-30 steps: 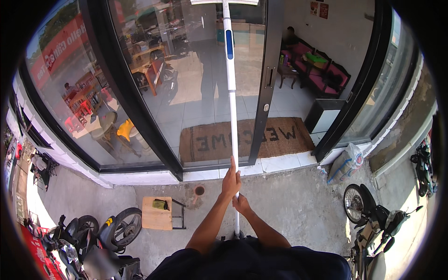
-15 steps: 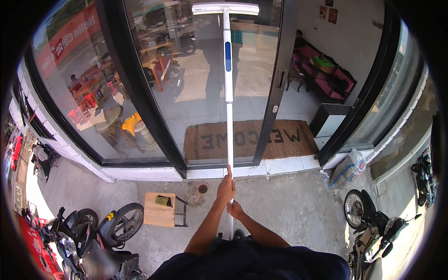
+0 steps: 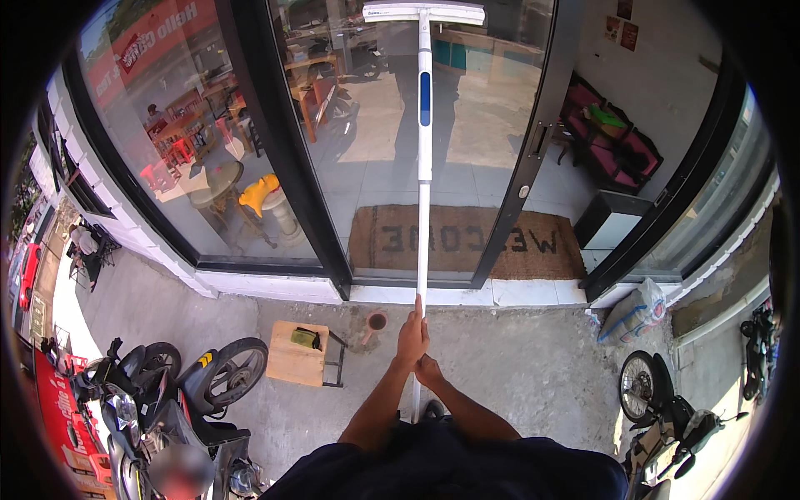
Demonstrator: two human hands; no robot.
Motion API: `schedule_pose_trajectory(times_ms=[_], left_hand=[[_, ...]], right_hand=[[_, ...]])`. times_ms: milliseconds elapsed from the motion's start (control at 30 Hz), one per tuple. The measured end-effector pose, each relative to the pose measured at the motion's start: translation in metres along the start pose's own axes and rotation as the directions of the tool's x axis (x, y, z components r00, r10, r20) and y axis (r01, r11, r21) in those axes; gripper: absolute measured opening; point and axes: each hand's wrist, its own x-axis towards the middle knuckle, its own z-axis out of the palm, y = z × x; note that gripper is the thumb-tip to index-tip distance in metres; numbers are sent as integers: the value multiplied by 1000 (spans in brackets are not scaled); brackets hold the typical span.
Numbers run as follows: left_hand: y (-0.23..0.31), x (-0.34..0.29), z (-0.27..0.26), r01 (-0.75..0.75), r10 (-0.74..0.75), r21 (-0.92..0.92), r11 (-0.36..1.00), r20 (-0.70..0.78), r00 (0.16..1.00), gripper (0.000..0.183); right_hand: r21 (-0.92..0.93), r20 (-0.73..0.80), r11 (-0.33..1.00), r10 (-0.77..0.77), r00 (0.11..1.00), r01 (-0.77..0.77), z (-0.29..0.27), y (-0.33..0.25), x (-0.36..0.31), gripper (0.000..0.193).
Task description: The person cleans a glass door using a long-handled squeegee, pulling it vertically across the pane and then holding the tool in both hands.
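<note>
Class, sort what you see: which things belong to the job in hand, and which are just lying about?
In the job: pole, wide head, left hand, right hand, glass door (likely).

Apparently lying about: doormat, stool, pouch, sack, motorbikes.

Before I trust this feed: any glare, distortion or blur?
All in the head view: reflections overlie the glass pane behind the white pole; the right door frame bows, fisheye-style; a round patch at lower left is smeared; left hand and right hand look fairly sharp.
</note>
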Motion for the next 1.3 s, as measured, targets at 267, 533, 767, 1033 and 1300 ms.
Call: schedule_pose_trajectory(times_ms=[267, 533, 767, 1033, 1300], left_hand=[[39, 121, -85, -161, 162, 24, 987, -82, 983, 68], [-46, 36, -74, 35, -31, -42, 999, 99, 995, 72], [-78, -76, -54, 187, -167, -90, 978, 194, 967, 78], [-70, -21, -115, -42, 43, 13, 999, -77, 996, 69], [-9, 99, -232, 87, -84, -140, 986, 26, 996, 65]], right_hand=[[91, -268, 980, -146, 952, 176, -32, -124, 70, 32], [102, 78, 993, 55, 995, -63, 40, -57, 48, 32], [-111, 485, 926, 368, 793, -361, 90, 32, -12, 32], [-46, 276, 999, 26, 961, -14, 100, -69, 14, 27], [17, -21, 994, -108, 994, 109, 64, -217, 76, 40]])
